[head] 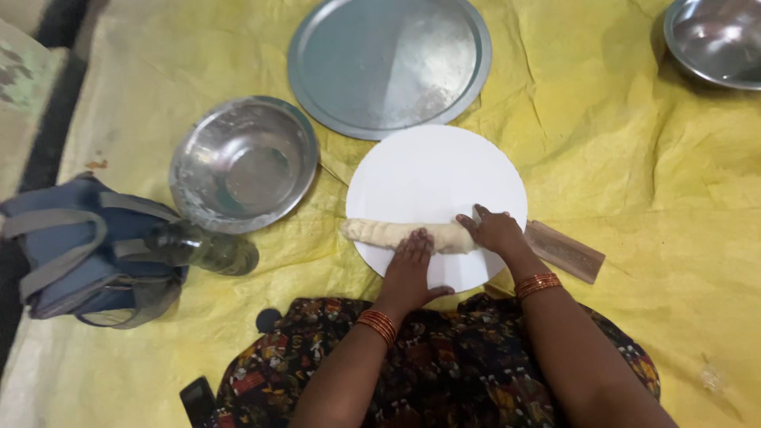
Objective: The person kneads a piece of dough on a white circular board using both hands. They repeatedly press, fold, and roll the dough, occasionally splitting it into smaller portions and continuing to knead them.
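A long dough roll (408,235) is lying across the near part of the round white board (436,178), under both hands: left hand (410,268) fingers flat together, right hand (495,231) fingers pressing its end.

A long, pale roll of dough (404,235) lies flat across the near part of a round white board (436,182). It looks soft and a bit lumpy. Its thin end sticks out past the board's edge, beyond the left grip (410,265). The right grip (495,230) presses its other end.
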